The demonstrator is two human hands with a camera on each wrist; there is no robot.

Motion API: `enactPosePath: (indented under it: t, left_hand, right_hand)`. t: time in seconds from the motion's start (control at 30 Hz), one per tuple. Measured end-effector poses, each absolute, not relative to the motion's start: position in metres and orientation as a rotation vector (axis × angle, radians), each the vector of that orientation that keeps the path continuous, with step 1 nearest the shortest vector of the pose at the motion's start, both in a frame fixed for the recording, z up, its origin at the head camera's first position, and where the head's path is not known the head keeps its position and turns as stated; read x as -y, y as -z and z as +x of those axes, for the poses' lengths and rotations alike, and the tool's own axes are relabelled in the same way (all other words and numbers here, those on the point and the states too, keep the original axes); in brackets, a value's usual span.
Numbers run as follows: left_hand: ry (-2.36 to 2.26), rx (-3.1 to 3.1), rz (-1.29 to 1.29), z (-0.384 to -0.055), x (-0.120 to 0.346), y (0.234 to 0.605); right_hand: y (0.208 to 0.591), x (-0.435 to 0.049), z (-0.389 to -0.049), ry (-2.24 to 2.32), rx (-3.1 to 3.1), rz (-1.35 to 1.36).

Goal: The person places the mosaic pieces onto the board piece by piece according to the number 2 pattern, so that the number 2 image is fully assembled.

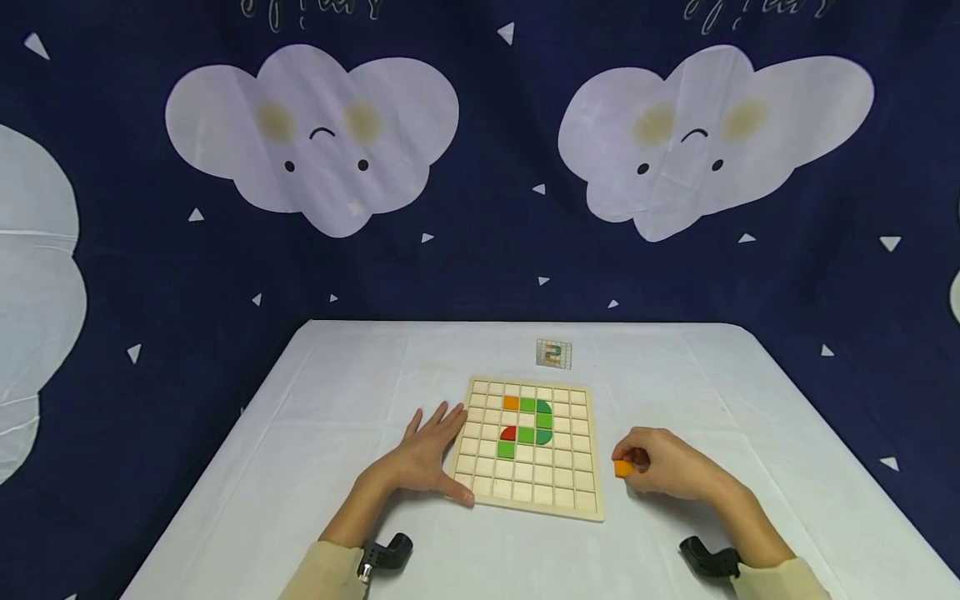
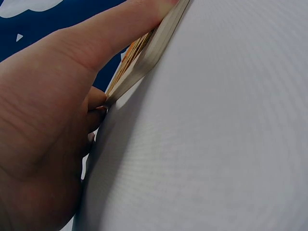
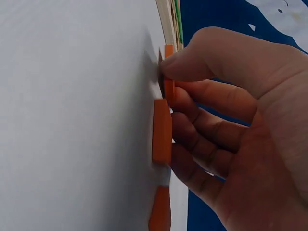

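Note:
A wooden grid board (image 1: 525,495) lies on the table with coloured tiles forming a curved figure: an orange square (image 1: 511,403), a red quarter-round (image 1: 508,432), and several green squares and dark green quarter-rounds. My left hand (image 1: 423,454) is spread along its left side, fingertips at the edge and thumb at the near left corner. Right of the board, my right hand (image 1: 667,463) pinches an orange tile (image 3: 169,89) between thumb and fingers, low over the table. Close under those fingers, the right wrist view shows a second orange tile (image 3: 162,132) and a third orange tile (image 3: 160,211).
Behind the board lies a small card (image 1: 553,354) printed with a gridded figure. A white cloth covers the table (image 1: 360,375). Beyond it hangs a dark blue curtain (image 1: 495,267) with clouds and triangles. Each wrist carries a black camera mount (image 1: 390,552).

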State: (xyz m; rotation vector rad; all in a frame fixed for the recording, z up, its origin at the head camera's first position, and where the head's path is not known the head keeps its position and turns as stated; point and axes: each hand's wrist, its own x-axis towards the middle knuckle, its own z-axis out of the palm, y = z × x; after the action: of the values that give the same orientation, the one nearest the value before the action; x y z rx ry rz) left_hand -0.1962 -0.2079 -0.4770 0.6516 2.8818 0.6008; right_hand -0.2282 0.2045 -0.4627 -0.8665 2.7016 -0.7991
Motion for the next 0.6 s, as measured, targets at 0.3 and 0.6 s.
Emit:
enactPosePath:
  t: [0.3,0.6]
  left_hand:
    - [-0.604,-2.882,0.639,-0.196,0.208,0.478]
    - [-0.596,-2.878,0.63,-0.196,0.206,0.477]
  right_hand:
    - [0.461,-0.183,-0.232,0.744,-2.723,-0.935]
    - [0.455,-0.163,-0.239,0.735,-2.731,-0.966]
